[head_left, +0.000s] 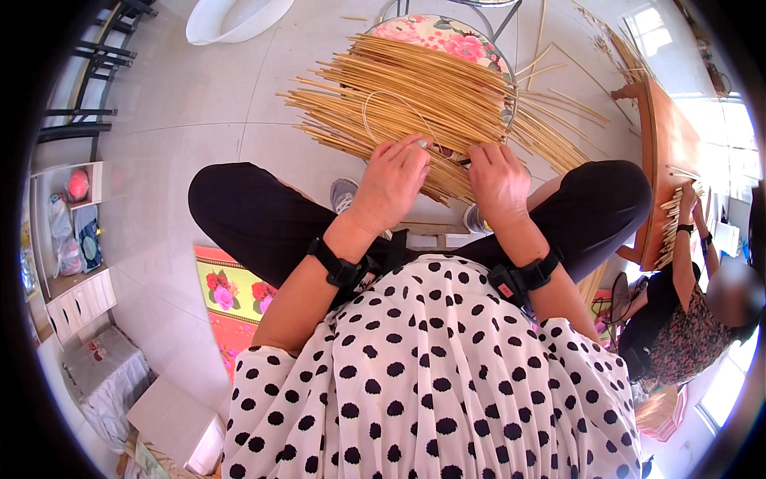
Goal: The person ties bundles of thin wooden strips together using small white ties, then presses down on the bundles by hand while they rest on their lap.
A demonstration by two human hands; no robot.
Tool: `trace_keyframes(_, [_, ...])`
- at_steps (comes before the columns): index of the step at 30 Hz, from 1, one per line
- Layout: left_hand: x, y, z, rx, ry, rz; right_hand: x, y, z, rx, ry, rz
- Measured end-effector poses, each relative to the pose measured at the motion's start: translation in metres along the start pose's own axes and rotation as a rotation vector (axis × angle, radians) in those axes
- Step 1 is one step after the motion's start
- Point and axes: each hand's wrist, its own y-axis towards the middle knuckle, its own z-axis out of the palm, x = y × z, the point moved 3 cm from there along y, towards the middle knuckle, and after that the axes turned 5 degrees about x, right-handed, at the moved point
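Pale floor tiles [175, 144] spread around the seated person, whose polka-dot blouse [431, 375] and dark-trousered knees are nearest. Just beyond, the left hand [391, 180] has its thumb and fingers pinched together, seemingly on a thin pale cord [386, 91] that loops over the stalks. The right hand [499, 180] curls at their near edge; whether it grips anything I cannot tell. Those straw-coloured stalks [415, 88] lie side by side across a round floral tabletop [467, 46]. Threading or tying the cord at this edge looks like the step in hand; the next move probably calls for drawing the loop snug without skewing the row. Farther off, a co-worker [670, 335] reaches to a wooden table [670, 144] at right, and a white basin [239, 34] sits top left.
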Motion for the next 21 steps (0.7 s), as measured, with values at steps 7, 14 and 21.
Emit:
trace_keyframes(7, [-0.001, 0.001, -0.003, -0.016, -0.003, 0.029, 0.003, 0.002, -0.003, 0.07, -0.023, 0.035])
trace_keyframes(14, [-0.003, 0.001, -0.006, -0.039, -0.041, 0.012, 0.005, 0.009, -0.007, 0.079, 0.037, 0.036])
trace_keyframes(21, [-0.001, 0.0, -0.007, -0.06, -0.126, 0.011, 0.007, 0.021, -0.004, 0.237, 0.1, 0.154])
